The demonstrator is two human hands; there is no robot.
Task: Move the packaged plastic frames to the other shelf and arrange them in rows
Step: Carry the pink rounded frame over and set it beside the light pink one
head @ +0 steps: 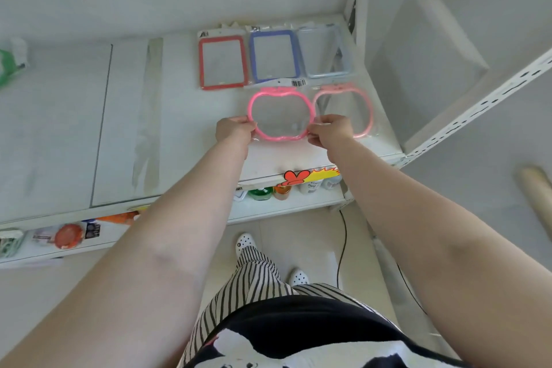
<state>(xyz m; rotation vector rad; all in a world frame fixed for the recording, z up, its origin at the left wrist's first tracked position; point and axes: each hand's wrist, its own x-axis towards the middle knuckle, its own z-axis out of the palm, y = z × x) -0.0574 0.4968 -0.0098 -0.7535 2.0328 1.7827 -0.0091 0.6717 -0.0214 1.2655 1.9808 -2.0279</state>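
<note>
Both hands hold one bright pink apple-shaped frame [280, 115] in its clear packaging, flat over the white shelf [191, 116] toward its right end. The left hand [234, 128] pinches the frame's left side, fingers closed around the rim; the right hand [328, 128] grips the right side the same way, fingertips curled on the pink rim and the plastic wrap.

Just beside it to the right, a pale pink apple-shaped frame [342, 112] lies near the shelf's right edge, with the right hand overlapping its left rim. Along the back edge of the shelf sits a row of three rectangular packaged frames: a red frame [222, 63] on the left, a blue frame [273, 55] in the middle and a light blue frame [319, 51] nearest the back right corner. The held frame's barcode label [298, 82] overlaps the lower edge of the blue one.

The left half of the shelf is bare apart from a strip of clear tape [148, 116]. Below the front edge, a lower shelf [286, 206] carries bottles [282, 191] and small packaged goods.
</note>
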